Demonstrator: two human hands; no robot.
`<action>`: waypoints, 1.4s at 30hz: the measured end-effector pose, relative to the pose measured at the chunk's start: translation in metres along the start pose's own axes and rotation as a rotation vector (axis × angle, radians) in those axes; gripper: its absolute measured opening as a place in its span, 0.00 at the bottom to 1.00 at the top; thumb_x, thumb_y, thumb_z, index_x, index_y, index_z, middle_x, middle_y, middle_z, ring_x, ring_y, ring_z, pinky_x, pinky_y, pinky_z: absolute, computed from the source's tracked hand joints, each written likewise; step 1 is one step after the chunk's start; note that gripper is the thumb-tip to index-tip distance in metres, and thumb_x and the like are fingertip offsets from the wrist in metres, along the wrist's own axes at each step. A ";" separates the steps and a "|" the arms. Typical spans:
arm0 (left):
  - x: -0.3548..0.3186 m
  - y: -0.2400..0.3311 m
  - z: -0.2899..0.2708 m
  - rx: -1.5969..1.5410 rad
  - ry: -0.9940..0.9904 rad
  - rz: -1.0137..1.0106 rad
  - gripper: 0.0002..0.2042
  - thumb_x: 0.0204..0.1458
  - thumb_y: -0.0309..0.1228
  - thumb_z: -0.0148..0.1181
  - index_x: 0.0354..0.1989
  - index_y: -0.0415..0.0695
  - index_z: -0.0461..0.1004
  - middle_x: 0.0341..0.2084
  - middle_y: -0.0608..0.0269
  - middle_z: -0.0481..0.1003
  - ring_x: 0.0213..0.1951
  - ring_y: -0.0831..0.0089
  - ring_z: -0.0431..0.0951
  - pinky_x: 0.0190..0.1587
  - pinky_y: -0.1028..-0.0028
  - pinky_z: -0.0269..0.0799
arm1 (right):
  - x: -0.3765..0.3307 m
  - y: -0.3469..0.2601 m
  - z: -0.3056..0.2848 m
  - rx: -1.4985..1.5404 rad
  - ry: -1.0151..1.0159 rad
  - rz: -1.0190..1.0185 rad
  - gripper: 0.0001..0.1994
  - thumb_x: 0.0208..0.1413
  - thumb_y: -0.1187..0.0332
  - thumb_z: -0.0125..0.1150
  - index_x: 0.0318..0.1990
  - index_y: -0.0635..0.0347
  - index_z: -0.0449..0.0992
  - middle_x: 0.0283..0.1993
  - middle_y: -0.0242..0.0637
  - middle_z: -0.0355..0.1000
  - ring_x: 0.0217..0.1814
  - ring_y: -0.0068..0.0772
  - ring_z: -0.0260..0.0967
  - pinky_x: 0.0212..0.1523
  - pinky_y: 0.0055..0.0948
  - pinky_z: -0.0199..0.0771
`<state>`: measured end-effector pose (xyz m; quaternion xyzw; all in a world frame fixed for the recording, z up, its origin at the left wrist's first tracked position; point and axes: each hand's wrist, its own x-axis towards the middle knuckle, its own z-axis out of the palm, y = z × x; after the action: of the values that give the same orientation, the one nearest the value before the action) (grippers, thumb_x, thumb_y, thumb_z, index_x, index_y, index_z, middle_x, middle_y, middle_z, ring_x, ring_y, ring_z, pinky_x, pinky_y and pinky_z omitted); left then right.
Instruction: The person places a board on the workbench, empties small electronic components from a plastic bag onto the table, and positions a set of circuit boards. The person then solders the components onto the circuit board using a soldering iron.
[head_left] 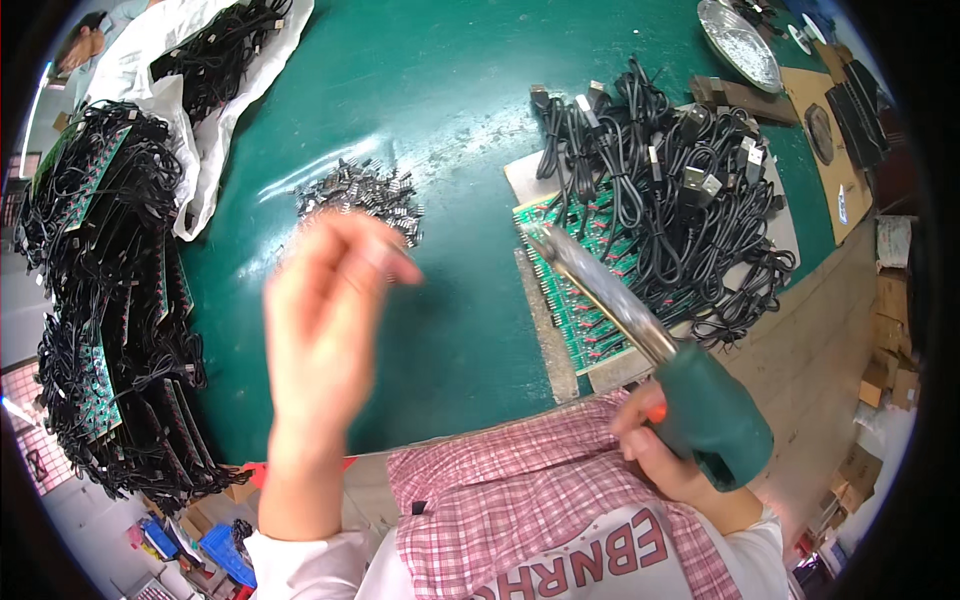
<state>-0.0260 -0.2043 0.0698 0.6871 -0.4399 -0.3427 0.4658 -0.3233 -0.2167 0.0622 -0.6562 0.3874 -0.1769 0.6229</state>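
Note:
My right hand (655, 450) grips a pistol-shaped soldering gun (718, 415) with a green handle, a small orange part and a long metal barrel. Its tip is over the left edge of a green circuit board panel (570, 290); whether they touch I cannot tell. Bundled black USB cables (660, 180) lie across the right part of the panel, and small red wires show on it. My left hand (335, 290), smeared by motion, hovers at the near side of a pile of small black and metal connectors (375, 190). Its thumb and fingertips are pinched together; what is between them is too small to make out.
Stacked boards with black cables (110, 300) line the left edge of the green table (450, 90). Behind them lies a white bag (240, 110) of cables. A metal dish (740, 45), a brown block (745, 98) and cardboard (825, 150) sit at the far right.

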 end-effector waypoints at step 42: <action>-0.016 0.007 0.079 0.054 -0.432 -0.645 0.08 0.50 0.27 0.55 0.25 0.35 0.76 0.14 0.62 0.75 0.18 0.79 0.71 0.23 0.75 0.66 | -0.072 0.045 -0.015 -0.384 0.041 0.094 0.10 0.42 0.70 0.68 0.36 0.46 0.81 0.34 0.18 0.80 0.34 0.23 0.73 0.34 0.25 0.76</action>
<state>-0.1039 -0.2180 0.0515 0.7141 -0.2982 -0.5967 0.2124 -0.3926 -0.1710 0.0395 -0.7403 0.4568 -0.0838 0.4861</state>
